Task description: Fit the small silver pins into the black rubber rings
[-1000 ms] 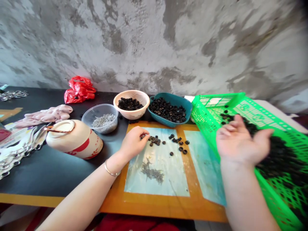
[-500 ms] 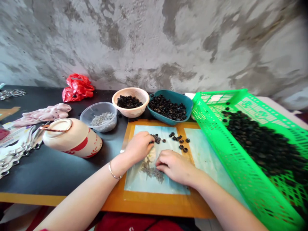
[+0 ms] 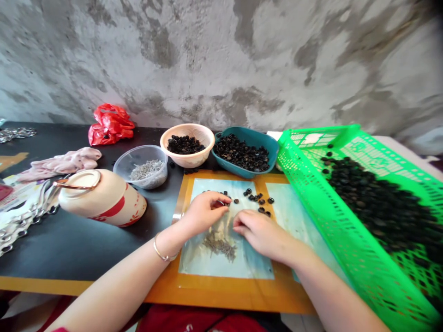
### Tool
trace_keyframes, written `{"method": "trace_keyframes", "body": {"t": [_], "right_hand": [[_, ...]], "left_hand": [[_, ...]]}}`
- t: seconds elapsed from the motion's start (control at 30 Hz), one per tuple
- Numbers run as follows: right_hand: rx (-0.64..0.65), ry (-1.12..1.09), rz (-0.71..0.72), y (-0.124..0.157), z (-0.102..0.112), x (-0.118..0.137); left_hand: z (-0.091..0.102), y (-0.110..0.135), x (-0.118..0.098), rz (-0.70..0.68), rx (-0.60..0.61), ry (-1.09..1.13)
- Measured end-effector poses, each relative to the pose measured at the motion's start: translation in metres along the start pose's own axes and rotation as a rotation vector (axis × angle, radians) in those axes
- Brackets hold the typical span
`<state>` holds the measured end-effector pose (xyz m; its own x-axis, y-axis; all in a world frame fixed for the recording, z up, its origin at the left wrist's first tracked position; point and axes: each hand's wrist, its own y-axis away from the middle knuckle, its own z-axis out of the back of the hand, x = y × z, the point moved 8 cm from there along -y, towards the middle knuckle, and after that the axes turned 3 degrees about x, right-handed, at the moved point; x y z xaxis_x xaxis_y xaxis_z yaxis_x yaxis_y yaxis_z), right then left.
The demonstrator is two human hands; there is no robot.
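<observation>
My left hand [image 3: 209, 211] is over the pale blue sheet [image 3: 197, 267], thumb and forefinger slightly apart, with nothing visible held between them. Its fingertips are beside several small black ring-like pieces [image 3: 236, 201], partly covering some. To its right, my right hand [image 3: 261, 233] has its fingers curled and pressed together; anything in that pinch is hidden. Below both hands lies a loose pile of small grey screw-like pins [image 3: 221, 246]. More black pieces [image 3: 255, 197] are scattered behind my right hand.
A clear bowl of grey pins [image 3: 157, 180], a peach bowl [image 3: 188, 159] and a teal basin [image 3: 221, 166] of black pieces stand behind. The green basket [image 3: 321, 221] with more is at right. A cream tumbler [image 3: 104, 196], gloves [image 3: 65, 162] and red bag [image 3: 110, 124] are left.
My right hand has moved up and right, away from the pin pile. My left hand has shifted slightly right, its fingertips now nearer the single black piece.
</observation>
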<state>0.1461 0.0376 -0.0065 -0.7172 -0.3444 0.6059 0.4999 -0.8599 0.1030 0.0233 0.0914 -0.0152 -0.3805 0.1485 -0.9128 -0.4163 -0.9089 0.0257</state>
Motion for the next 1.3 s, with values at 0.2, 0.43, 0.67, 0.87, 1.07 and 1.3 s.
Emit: {"method": "trace_keyframes", "body": {"t": [0.2, 0.43, 0.67, 0.87, 1.07, 1.3], "right_hand": [[-0.294, -0.309, -0.073, 0.002, 0.028, -0.013], [-0.362, -0.473, -0.111, 0.001, 0.024, -0.018], [-0.404, -0.437, -0.060, 0.002, 0.023, -0.019], [-0.408, -0.433, -0.071, 0.003, 0.021, -0.015], [-0.350, -0.524, -0.124, 0.000, 0.025, -0.028], [-0.196, 0.057, -0.125, 0.002, 0.040, -0.042]], "left_hand": [[-0.015, 0.004, 0.011, 0.192, 0.078, 0.390], [-0.019, 0.006, 0.013, 0.143, 0.091, 0.425], [-0.011, 0.009, -0.004, 0.024, -0.019, 0.180], [-0.009, 0.016, -0.026, -0.240, -0.053, -0.030], [-0.010, 0.012, -0.014, -0.087, -0.067, 0.150], [-0.018, 0.009, 0.012, 0.216, -0.031, 0.550]]}}
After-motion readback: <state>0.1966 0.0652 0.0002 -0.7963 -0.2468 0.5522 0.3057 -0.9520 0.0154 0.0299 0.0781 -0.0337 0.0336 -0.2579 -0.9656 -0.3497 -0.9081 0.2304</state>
